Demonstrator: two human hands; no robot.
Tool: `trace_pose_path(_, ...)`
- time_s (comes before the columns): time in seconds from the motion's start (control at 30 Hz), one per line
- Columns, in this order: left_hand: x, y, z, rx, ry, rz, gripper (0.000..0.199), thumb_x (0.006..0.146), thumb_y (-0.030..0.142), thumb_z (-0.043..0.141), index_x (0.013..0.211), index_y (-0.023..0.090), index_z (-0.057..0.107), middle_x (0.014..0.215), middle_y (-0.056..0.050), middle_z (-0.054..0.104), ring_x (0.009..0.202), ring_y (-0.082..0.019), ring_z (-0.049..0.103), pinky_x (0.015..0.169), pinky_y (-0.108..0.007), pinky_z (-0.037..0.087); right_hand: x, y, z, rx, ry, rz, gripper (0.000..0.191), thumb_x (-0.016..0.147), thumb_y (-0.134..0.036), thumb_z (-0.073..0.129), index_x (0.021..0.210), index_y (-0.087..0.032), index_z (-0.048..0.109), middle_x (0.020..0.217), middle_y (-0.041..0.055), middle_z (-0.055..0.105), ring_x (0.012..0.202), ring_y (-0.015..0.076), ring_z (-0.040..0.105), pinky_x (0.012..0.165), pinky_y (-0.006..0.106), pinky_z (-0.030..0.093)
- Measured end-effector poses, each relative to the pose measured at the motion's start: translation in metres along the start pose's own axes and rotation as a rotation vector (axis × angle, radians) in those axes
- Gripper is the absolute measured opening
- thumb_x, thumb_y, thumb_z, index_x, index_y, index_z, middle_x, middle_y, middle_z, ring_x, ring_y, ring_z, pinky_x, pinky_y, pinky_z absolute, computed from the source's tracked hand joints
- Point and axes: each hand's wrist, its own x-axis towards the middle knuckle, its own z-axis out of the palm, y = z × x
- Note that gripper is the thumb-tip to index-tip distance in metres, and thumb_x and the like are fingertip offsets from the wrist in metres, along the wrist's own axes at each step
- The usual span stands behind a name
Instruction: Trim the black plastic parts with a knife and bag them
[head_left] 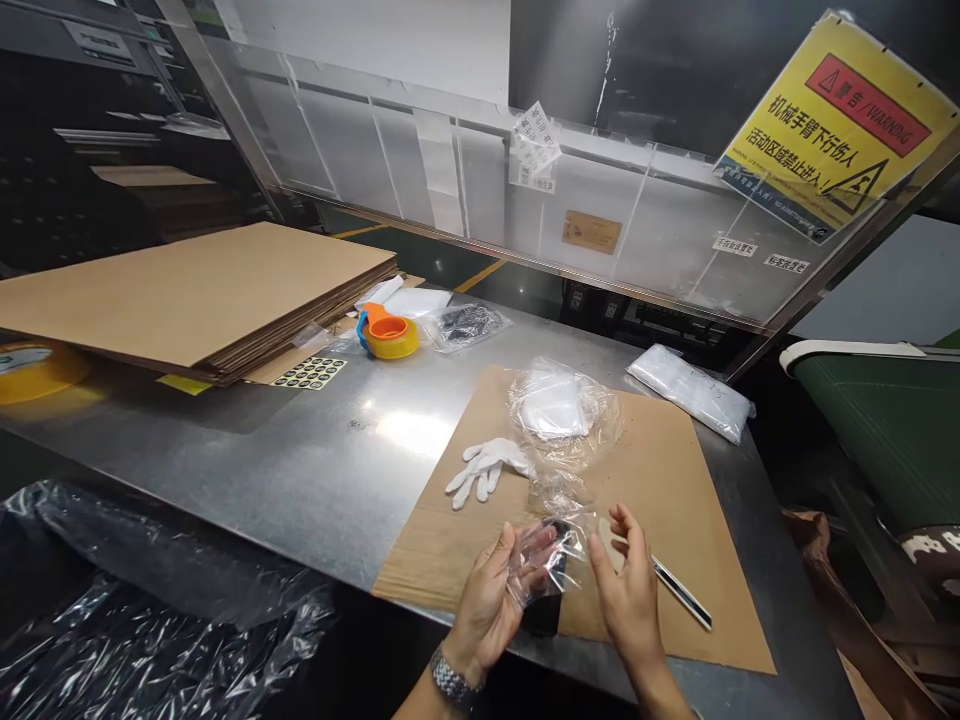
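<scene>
A crinkled piece of clear plastic film (570, 550), perhaps a small bag, is held in my left hand (484, 600), its thumb in front and the fingers showing through the plastic. To the right of it is my right hand (628, 590), with fingers curved and apart and nothing visible in them. Below the film, at the table's near edge, a black object (544, 617) is partly hidden; I cannot tell its kind. A utility knife (682, 594) lies by my right hand. Beyond my hands lie a white glove (489, 468) and clear plastic wrapping with white sheets (555, 403).
A cardboard sheet (652, 450) covers part of the metal table (300, 460). Stacked cardboard (202, 290), a tape dispenser (390, 335) and a sticker sheet (311, 374) sit left. A plastic-wrapped packet (691, 393) lies right. A clear panel (480, 190) stands behind.
</scene>
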Motion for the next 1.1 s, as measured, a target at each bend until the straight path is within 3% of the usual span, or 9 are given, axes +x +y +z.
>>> trace_pose_path(0.1, 0.003, 0.0, -0.004, 0.044, 0.016, 0.01, 0.028, 0.091, 0.03, 0.045, 0.098, 0.006, 0.059, 0.104, -0.018, 0.067, 0.082, -0.019, 0.068, 0.065, -0.025, 0.054, 0.006, 0.008, -0.005, 0.131, -0.227, 0.207, 0.042, 0.078, -0.051, 0.056, 0.094, -0.012, 0.062, 0.087, 0.0114, 0.066, 0.075, 0.0203, 0.06, 0.062, 0.03, 0.047)
trace_pose_path(0.23, 0.007, -0.002, -0.011, 0.153, 0.028, 0.077, 0.031, 0.089, 0.032, 0.047, 0.099, 0.005, 0.059, 0.107, -0.021, 0.065, 0.085, -0.022, 0.067, 0.068, -0.03, 0.054, 0.009, 0.007, -0.007, 0.177, -0.334, 0.194, 0.036, 0.078, -0.049, 0.056, 0.068, -0.014, 0.057, 0.059, 0.0018, 0.057, 0.05, 0.0099, 0.047, 0.05, 0.023, 0.039)
trace_pose_path(0.4, 0.002, -0.003, -0.017, 0.329, 0.128, 0.41, 0.03, 0.082, 0.043, 0.056, 0.101, 0.02, 0.058, 0.107, -0.005, 0.064, 0.1, -0.015, 0.058, 0.084, -0.021, 0.045, 0.009, -0.007, -0.002, 0.132, -0.352, 0.062, 0.029, 0.078, -0.043, 0.059, 0.068, -0.017, 0.054, 0.06, -0.0024, 0.05, 0.058, 0.0101, 0.045, 0.058, 0.023, 0.038)
trace_pose_path(0.53, -0.009, -0.004, -0.006, 0.543, -0.047, 0.444, 0.032, 0.067, 0.042, 0.071, 0.081, 0.014, 0.065, 0.076, -0.004, 0.065, 0.076, -0.018, 0.061, 0.07, -0.026, 0.049, 0.003, -0.023, 0.008, 0.011, -0.488, -0.07, 0.018, 0.076, -0.03, 0.062, 0.065, -0.017, 0.056, 0.061, -0.0024, 0.051, 0.06, 0.0105, 0.044, 0.056, 0.022, 0.034)
trace_pose_path(0.63, -0.008, -0.006, 0.0, 0.656, -0.109, 0.465, 0.029, 0.07, 0.041, 0.069, 0.067, 0.012, 0.061, 0.063, -0.003, 0.061, 0.061, -0.016, 0.057, 0.058, -0.026, 0.048, 0.0, -0.028, 0.013, -0.077, -0.534, -0.151, 0.019, 0.073, -0.023, 0.063, 0.059, -0.017, 0.052, 0.059, -0.0033, 0.05, 0.059, 0.0103, 0.043, 0.054, 0.022, 0.031)
trace_pose_path(0.77, 0.003, -0.009, -0.012, 0.748, 0.088, 0.678, 0.032, 0.085, 0.039, 0.049, 0.061, 0.017, 0.047, 0.054, 0.002, 0.048, 0.052, -0.011, 0.047, 0.051, -0.023, 0.042, 0.006, -0.023, 0.014, -0.145, -0.443, -0.195, 0.023, 0.082, -0.029, 0.055, 0.064, -0.019, 0.046, 0.058, -0.0045, 0.043, 0.055, 0.0098, 0.04, 0.052, 0.021, 0.032)
trace_pose_path(0.9, 0.007, -0.011, -0.026, 0.917, 0.236, 0.943, 0.018, 0.081, 0.032, 0.056, 0.072, 0.017, 0.054, 0.067, -0.002, 0.055, 0.066, -0.017, 0.053, 0.062, -0.029, 0.044, 0.01, -0.019, 0.02, -0.216, -0.338, -0.292, 0.02, 0.087, -0.027, 0.046, 0.068, -0.02, 0.043, 0.063, -0.0027, 0.043, 0.059, 0.0117, 0.041, 0.056, 0.023, 0.035)
trace_pose_path(1.0, 0.01, -0.006, -0.027, 1.062, 0.244, 1.167, 0.018, 0.076, 0.024, 0.061, 0.093, 0.019, 0.063, 0.091, -0.007, 0.062, 0.088, -0.022, 0.055, 0.078, -0.036, 0.041, 0.01, -0.024, 0.027, -0.273, -0.428, -0.437, 0.014, 0.082, -0.019, 0.047, 0.068, -0.02, 0.048, 0.069, 0.0001, 0.051, 0.068, 0.0147, 0.046, 0.064, 0.026, 0.037)
trace_pose_path(1.1, 0.019, 0.01, -0.03, 1.194, 0.184, 1.323, 0.017, 0.076, 0.019, 0.058, 0.088, 0.026, 0.069, 0.075, -0.002, 0.063, 0.073, -0.019, 0.055, 0.071, -0.033, 0.04, 0.012, -0.028, 0.031, -0.331, -0.496, -0.528, 0.012, 0.081, -0.018, 0.045, 0.073, -0.021, 0.054, 0.076, 0.0022, 0.057, 0.076, 0.0176, 0.05, 0.07, 0.028, 0.038)
